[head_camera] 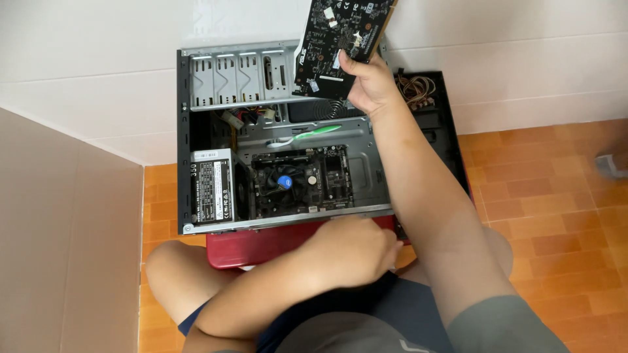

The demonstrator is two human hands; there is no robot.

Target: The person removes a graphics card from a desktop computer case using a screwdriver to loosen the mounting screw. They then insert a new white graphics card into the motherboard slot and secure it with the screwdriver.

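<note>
Black circuit card (pixel 343 29) sits pinched in the right hand (pixel 369 82), fingers closed on its lower edge, raised above the open computer case (pixel 281 137); the left hand (pixel 356 252) curls loosely at the case's near rim, holding nothing I can see; a one-edge grip might let the card slip onto the motherboard (pixel 304 180).

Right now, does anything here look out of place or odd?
Yes: the graphics card is out of the open computer case, held tilted above it in the right hand. The case itself rests on a red stool, steadied at its near edge by the left hand.
</note>
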